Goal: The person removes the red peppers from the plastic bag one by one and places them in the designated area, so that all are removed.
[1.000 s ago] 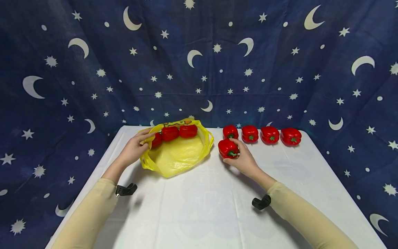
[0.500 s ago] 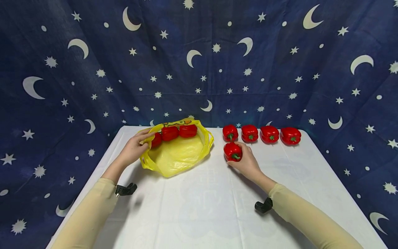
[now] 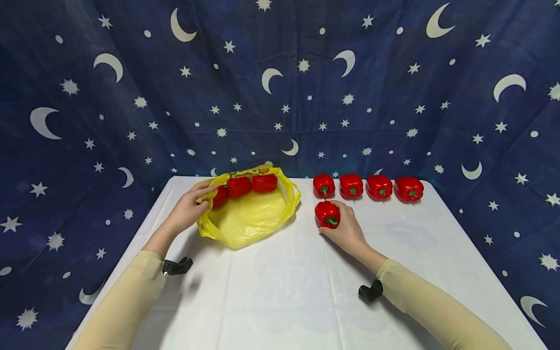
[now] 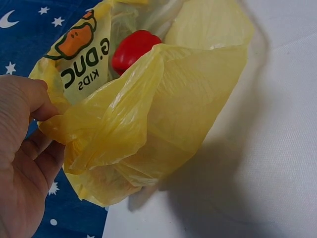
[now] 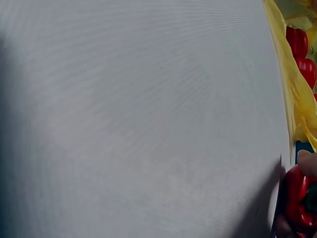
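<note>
At the left of the table, a yellow plastic bag (image 3: 249,221) lies with its mouth open toward me, three red bell peppers (image 3: 239,187) along its back inside. My left hand (image 3: 189,208) pinches the bag's left rim between thumb and fingers; the left wrist view shows the bunched film (image 4: 94,134) at the fingertips. Right of the bag, my right hand (image 3: 347,227) grips a red bell pepper (image 3: 326,214) from its right side, its green stem facing me. The right wrist view catches just part of this held pepper (image 5: 297,198) at its edge.
A row of several red bell peppers (image 3: 351,186) stands along the back right of the white-covered table (image 3: 271,301). Behind the table hangs a dark blue curtain (image 3: 245,97) with moons and stars.
My right hand has shifted slightly right and toward me with the bell pepper, then stayed nearly still. The left hand and the bag keep their place.
</note>
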`<action>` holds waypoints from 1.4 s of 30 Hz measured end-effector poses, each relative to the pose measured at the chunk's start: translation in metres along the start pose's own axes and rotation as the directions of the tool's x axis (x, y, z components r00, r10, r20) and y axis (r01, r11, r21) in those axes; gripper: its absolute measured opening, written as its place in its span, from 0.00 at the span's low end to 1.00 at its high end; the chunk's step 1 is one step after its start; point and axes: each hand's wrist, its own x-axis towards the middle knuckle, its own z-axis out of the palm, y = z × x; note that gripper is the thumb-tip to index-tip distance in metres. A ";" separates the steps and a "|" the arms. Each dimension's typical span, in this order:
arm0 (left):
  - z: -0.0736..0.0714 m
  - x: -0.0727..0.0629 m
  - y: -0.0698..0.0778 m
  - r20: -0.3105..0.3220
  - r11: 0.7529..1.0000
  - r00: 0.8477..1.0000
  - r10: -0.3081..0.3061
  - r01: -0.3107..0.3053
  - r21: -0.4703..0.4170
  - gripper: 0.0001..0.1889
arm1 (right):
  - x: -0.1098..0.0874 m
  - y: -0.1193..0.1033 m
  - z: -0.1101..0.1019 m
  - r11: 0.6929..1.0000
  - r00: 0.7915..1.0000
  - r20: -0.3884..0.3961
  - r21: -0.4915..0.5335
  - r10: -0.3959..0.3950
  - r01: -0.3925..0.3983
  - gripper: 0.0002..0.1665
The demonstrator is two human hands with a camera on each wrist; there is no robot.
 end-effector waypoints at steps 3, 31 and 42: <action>-0.001 0.000 0.001 -0.001 1.000 1.000 -0.002 0.002 0.006 0.27 | 0.000 -0.001 -0.001 1.000 1.000 -0.003 -0.007 0.004 -0.004 0.56; 0.000 0.001 0.003 0.008 1.000 1.000 -0.016 0.016 -0.005 0.27 | -0.008 0.002 -0.011 0.998 0.999 0.016 -0.031 0.051 -0.050 0.63; -0.001 0.001 0.002 -0.014 1.000 1.000 -0.009 0.009 0.007 0.27 | -0.005 -0.008 -0.036 0.999 1.000 -0.027 -0.041 0.014 -0.015 0.55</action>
